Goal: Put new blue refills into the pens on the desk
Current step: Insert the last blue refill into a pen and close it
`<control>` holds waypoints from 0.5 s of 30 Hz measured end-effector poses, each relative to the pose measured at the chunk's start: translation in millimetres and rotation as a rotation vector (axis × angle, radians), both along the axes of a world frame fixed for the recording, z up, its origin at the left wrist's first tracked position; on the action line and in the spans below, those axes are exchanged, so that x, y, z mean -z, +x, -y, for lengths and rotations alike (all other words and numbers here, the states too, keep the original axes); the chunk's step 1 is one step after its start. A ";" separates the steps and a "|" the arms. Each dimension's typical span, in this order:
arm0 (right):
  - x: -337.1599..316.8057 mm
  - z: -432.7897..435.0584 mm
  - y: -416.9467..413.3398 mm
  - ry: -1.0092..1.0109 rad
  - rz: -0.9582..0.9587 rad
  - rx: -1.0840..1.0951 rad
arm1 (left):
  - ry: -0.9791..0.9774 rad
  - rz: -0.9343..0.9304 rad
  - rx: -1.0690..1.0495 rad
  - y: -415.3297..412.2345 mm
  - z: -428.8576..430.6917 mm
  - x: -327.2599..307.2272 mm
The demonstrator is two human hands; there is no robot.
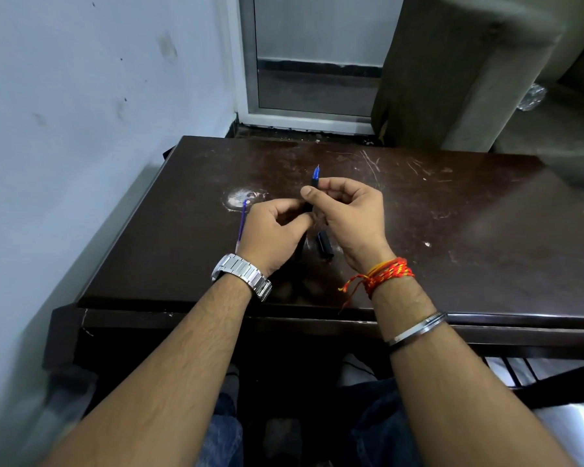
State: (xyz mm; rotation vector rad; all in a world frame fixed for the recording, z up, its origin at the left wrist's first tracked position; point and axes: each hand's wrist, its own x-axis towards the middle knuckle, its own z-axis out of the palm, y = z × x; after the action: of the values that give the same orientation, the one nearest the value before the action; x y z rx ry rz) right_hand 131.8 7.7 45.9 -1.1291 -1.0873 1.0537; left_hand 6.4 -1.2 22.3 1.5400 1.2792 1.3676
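Head camera looks down on a scratched dark desk (418, 230) set against a pale wall, where both hands meet over its middle. Right hand (351, 217) pinches a black pen (314, 182) between thumb and forefinger, its blue tip pointing to the far side. Left hand (270, 230), wearing a metal watch (241, 274) at the wrist, is curled closed around the pen's near end. A blue refill (242, 219) lies on the desk just left of the left hand. A black pen cap (326, 246) rests on the desk between the two wrists. Red thread and a steel bangle circle the right wrist
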 end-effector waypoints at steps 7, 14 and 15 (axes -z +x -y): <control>-0.8 -0.6 -0.3 -0.001 -0.011 -0.015 | 0.003 0.014 -0.039 -3.8 -1.0 0.2; -1.6 -0.1 0.1 -0.019 -0.010 -0.016 | 0.003 -0.019 -0.083 -4.3 -2.7 2.1; -1.3 0.0 0.1 -0.014 -0.007 -0.016 | -0.005 0.002 -0.083 -4.8 -2.9 1.8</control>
State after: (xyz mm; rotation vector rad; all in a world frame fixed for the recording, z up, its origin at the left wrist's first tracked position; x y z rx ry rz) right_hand 131.9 7.7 47.2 -1.1285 -1.0869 1.0784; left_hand 1.7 1.7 20.5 1.4967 1.3583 1.4157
